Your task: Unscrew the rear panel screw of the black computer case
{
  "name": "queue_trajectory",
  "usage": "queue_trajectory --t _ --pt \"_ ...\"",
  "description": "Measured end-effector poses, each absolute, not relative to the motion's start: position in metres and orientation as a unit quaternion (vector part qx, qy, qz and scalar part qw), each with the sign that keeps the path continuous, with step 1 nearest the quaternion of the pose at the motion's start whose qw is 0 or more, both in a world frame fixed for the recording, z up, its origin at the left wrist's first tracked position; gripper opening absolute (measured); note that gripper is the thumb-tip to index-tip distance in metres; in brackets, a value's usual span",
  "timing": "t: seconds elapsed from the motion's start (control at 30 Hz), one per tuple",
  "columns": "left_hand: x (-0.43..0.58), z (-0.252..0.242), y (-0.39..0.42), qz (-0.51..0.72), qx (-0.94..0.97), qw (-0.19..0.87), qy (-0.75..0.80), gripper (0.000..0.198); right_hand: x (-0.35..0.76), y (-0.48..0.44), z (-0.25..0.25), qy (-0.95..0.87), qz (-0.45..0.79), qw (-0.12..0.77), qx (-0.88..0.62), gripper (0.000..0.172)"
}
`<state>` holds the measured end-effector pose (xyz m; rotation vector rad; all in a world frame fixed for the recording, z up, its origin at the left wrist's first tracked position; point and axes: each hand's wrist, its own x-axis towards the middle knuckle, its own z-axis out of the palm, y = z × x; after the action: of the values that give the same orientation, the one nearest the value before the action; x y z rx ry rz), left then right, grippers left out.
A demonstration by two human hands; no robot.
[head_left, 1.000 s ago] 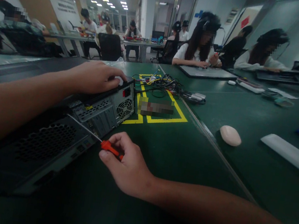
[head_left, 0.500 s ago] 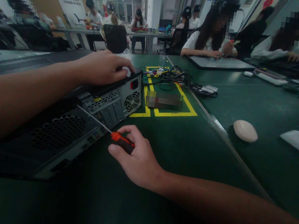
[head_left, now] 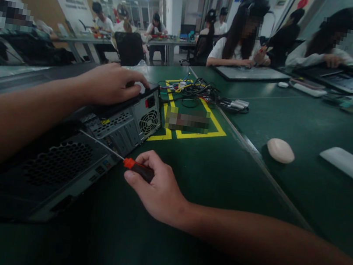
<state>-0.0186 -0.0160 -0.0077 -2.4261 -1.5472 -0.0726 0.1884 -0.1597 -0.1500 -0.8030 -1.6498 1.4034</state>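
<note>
We see right hand (head_left: 162, 192) fingers wrapped round screwdriver (head_left: 140, 170), shaft pointing left at computer case (head_left: 62, 162), left hand (head_left: 117, 84) on its top, fingers loosely apart, probably steadying it

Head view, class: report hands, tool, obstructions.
Right hand gripping red-and-black screwdriver. Left hand on black rectangular computer case. Screwdriver points at case, contact unclear. Nothing visibly blocking.

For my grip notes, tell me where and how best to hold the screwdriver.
Probably by its thick orange-and-black handle, coming from the right, where the right hand holds it: the thin shaft slants up-left toward the computer case.
</note>
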Motion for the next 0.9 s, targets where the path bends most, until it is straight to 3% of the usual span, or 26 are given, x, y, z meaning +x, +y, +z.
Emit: queue_trajectory --t 0.53,0.9 --pt "-0.023 -0.01 -0.013 -0.02 -0.833 0.137 -0.535 0.064 0.186 -0.161 -0.155 -0.641 0.565 0.418 -0.308 0.016" --pt "-0.021 -0.008 -0.014 -0.018 -0.831 0.135 -0.539 0.066 0.189 -0.162 -0.145 -0.643 0.572 0.38 -0.339 0.027"
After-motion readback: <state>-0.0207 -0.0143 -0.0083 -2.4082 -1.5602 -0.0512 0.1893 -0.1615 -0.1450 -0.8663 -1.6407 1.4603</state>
